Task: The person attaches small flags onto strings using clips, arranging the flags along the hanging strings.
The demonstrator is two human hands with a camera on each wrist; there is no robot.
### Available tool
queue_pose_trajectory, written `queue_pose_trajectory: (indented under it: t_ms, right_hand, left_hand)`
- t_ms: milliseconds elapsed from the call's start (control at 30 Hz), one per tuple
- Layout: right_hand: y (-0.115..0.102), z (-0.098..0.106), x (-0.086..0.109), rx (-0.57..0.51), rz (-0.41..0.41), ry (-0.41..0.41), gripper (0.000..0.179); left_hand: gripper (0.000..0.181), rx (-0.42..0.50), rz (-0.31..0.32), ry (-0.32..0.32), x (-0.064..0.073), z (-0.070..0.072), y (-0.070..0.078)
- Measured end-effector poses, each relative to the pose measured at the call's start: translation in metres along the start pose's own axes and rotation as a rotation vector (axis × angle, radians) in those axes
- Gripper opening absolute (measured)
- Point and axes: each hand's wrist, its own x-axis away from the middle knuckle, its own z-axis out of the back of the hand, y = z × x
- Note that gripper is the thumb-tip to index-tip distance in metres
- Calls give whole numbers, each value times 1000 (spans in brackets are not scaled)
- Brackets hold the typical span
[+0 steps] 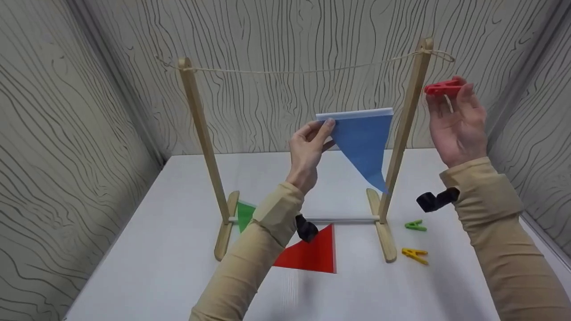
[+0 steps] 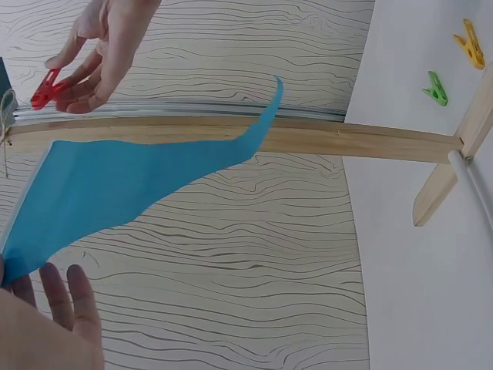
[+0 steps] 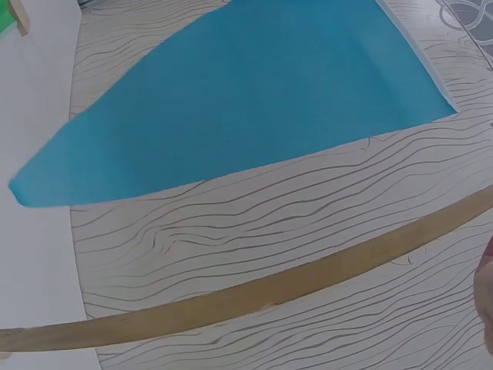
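My left hand (image 1: 308,147) pinches the left corner of a blue triangular pennant (image 1: 363,138) between thumb and fingers. The pennant hangs point down with its white-edged top below a string (image 1: 285,72), apart from it. In my right hand (image 1: 461,120), raised beside the right post, a red clothespin (image 1: 444,87) is pinched at its handle end, its nose toward the left. The left wrist view shows the same red clothespin (image 2: 48,89) beyond the blue pennant (image 2: 115,189). In the right wrist view the blue pennant (image 3: 254,100) fills the upper part, and only a sliver of the right hand (image 3: 485,297) shows.
The string runs between a left wooden post (image 1: 200,129) and a right wooden post (image 1: 405,120), joined low by a white rod (image 1: 343,219). A red pennant (image 1: 312,254) and a partly hidden green pennant (image 1: 245,214) lie below. Green (image 1: 415,225) and yellow (image 1: 415,255) clothespins lie at right.
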Motion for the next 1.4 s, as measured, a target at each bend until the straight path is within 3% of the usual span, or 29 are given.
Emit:
queue_pose_trajectory:
  t_ms: [167, 600, 733, 833, 1000, 1400]
  right_hand:
    - [4, -11, -9, 64, 101, -41, 25]
    - [8, -36, -21, 366, 343, -103, 19]
    - [7, -43, -22, 381, 341, -101, 23]
    - [7, -48, -25, 448, 337, -143, 23]
    - [11, -57, -37, 607, 363, -211, 16]
    - [15, -74, -50, 1017, 363, -223, 21]
  left_hand:
    - [27, -23, -4, 22, -2, -3, 5]
    - [29, -34, -18, 35, -7, -19, 15]
    - [28, -30, -31, 30, -8, -23, 16]
    - [28, -30, -40, 29, -10, -25, 18]
    - [26, -22, -51, 43, -14, -27, 23]
    - [25, -94, -95, 73, -21, -37, 32]
